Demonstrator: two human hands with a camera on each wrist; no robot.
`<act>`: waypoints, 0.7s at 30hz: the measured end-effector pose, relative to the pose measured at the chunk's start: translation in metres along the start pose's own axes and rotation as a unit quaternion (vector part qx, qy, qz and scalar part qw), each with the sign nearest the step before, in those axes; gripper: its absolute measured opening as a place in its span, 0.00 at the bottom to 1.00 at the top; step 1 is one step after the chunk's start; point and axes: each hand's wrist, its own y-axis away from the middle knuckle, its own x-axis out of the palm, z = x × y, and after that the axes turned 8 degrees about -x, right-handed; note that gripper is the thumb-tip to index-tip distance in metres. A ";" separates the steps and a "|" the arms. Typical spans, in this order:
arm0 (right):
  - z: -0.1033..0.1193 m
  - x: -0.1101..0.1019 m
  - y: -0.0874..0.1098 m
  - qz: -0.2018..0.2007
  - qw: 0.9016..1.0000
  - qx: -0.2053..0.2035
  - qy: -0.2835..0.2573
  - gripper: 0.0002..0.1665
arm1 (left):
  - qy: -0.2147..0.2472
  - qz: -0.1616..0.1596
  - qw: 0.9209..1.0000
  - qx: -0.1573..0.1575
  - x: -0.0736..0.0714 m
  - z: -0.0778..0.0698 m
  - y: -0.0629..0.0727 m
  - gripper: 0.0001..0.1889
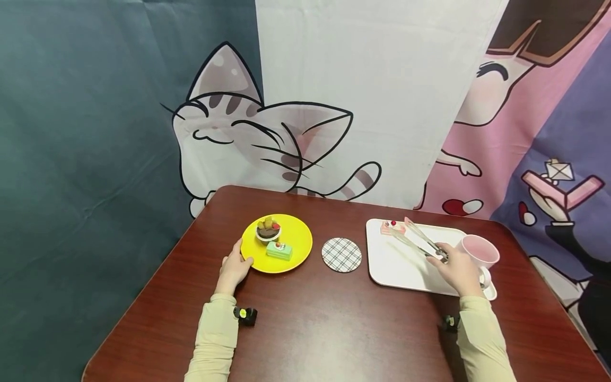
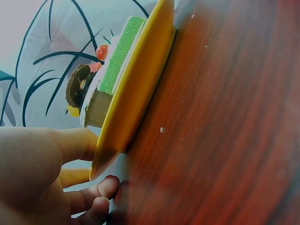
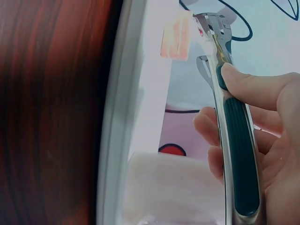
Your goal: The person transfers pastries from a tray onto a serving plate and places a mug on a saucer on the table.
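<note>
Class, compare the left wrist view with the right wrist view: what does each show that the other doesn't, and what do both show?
Left wrist only: the left grip pinching the yellow plate, which carries the green cake and cup dessert.
Right wrist only: the right grip holding the tongs, plus the pink cake, white tray and blurred pink mug.
Both: the brown table and printed backdrop.

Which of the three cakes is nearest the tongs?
The pink slice on the white tray, by the tongs; the green slice and brown cupcake are farther off, on the yellow plate.
</note>
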 end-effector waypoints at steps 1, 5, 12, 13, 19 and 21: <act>-0.002 -0.001 0.000 0.006 1.000 -0.002 0.000 0.26 | 0.000 -0.001 1.000 0.001 0.000 -0.001 0.000 0.38; -0.007 -0.006 -0.004 0.031 0.999 -0.006 -0.001 0.27 | 0.000 -0.001 1.000 0.006 -0.001 -0.002 0.000 0.38; -0.005 -0.006 -0.009 0.050 0.999 -0.006 0.009 0.26 | 0.000 0.000 1.000 0.002 0.000 -0.001 0.001 0.37; -0.004 -0.006 -0.009 0.050 0.999 -0.004 0.010 0.26 | 0.000 0.001 1.000 0.001 0.000 0.000 0.001 0.37; -0.001 -0.004 -0.014 0.053 0.998 0.000 0.019 0.25 | -0.002 -0.002 1.000 0.001 0.001 0.000 0.001 0.38; -0.001 -0.004 -0.017 0.061 0.998 0.000 0.022 0.25 | -0.003 -0.003 1.000 0.001 0.002 0.001 0.002 0.37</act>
